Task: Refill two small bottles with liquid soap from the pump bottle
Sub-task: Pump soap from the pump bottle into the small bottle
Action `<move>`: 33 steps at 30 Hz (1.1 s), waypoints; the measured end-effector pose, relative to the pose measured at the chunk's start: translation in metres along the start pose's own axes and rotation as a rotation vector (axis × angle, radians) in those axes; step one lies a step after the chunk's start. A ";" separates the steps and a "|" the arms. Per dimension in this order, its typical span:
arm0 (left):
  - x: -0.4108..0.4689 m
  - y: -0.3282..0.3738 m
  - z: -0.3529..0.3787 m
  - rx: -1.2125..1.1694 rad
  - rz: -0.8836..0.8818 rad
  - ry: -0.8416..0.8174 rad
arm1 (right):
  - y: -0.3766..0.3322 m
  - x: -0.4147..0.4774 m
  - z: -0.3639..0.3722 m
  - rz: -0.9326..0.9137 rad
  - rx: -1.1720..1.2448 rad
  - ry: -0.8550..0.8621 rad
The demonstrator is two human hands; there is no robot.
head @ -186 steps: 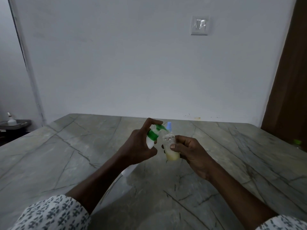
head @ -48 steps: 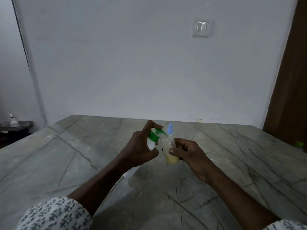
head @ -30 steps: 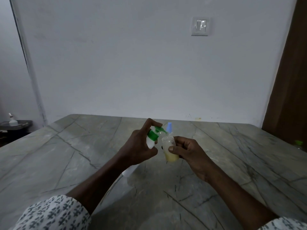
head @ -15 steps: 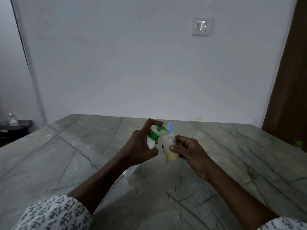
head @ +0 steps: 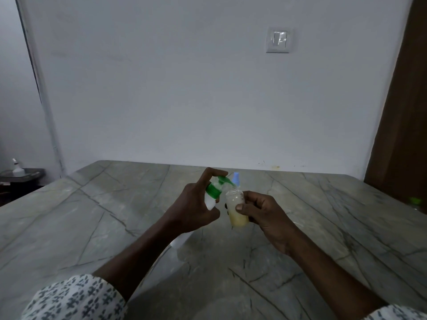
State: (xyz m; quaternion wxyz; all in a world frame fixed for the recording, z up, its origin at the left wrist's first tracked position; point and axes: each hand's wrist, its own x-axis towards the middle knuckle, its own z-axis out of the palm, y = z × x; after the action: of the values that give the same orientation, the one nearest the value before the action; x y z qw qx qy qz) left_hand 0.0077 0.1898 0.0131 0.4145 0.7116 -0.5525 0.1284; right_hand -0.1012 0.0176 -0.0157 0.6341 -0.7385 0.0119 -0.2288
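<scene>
Nearest the camera, two sleeves of white cloth printed with small dark sprigs, the left sleeve [head: 74, 299] and the right sleeve [head: 397, 314], frame bare forearms that reach out over a grey-green veined stone table [head: 92, 215]; the left hand [head: 196, 204] grips the white pump bottle [head: 210, 203], thumb and lower fingers curled round its body and the forefinger hooked over the green pump head [head: 223, 180]; the bottle leans to the right, and whether its base touches the table cannot be told; the hand hides most of its side, so no label or brand can be read; the green spout points down at the open mouth of the small bottle [head: 236, 211], which the right hand [head: 265, 213] holds upright just beside the pump bottle, above the table, thumb across the front and fingers curled behind; this small clear bottle carries pale yellow liquid in its lower half and shows no legible print; just behind it a pale blue cap [head: 236, 177] rises, the thing beneath it hidden; far right, at the table's edge, lies a blurred green object [head: 414, 200]; beyond stands a plain white wall with a wall switch [head: 278, 40]; a brown door [head: 406, 135] stands to the right; far left, a dark shelf [head: 30, 173] bears a small white bottle [head: 17, 168].
</scene>
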 end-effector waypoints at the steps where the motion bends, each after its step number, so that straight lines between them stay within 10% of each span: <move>1: 0.000 0.000 0.000 0.001 0.001 0.000 | 0.000 0.000 0.000 0.002 -0.008 0.005; 33: 0.001 0.001 0.000 0.002 -0.026 0.012 | 0.001 -0.001 0.003 -0.006 -0.069 -0.014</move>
State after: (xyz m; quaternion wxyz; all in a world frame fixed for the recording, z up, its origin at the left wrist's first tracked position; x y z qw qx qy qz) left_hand 0.0070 0.1894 0.0142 0.4186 0.7184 -0.5407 0.1278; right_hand -0.1003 0.0203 -0.0176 0.6076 -0.7616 0.0131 -0.2249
